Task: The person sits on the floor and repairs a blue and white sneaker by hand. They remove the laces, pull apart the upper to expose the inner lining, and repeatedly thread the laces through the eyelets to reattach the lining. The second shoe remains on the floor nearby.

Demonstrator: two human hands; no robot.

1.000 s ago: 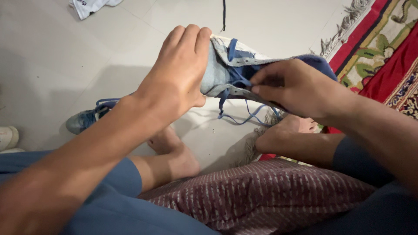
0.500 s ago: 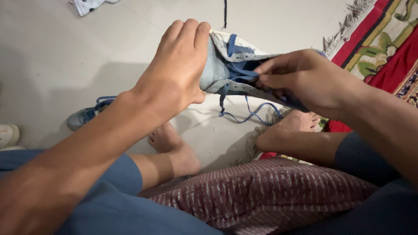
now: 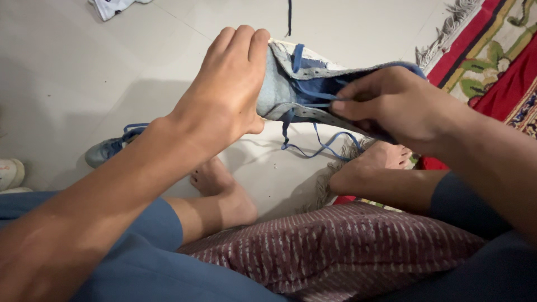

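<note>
Shoe (image 3: 302, 89) was held up in the air above the tiled floor (image 3: 112, 67), grey-blue with blue laces (image 3: 313, 146) hanging below it. Left hand (image 3: 224, 95) was clamped around the shoe's toe end, fingers over the top. Right hand (image 3: 391, 106) was at the shoe's lacing, fingertips pinched on a lace strand. Second shoe (image 3: 109, 148) lay on the floor, below-left of the held shoe. Red patterned rug (image 3: 492, 50) sat right of the shoe. Bare feet (image 3: 218, 190) were below it, striped cushion (image 3: 335, 246) nearer the camera.
</note>
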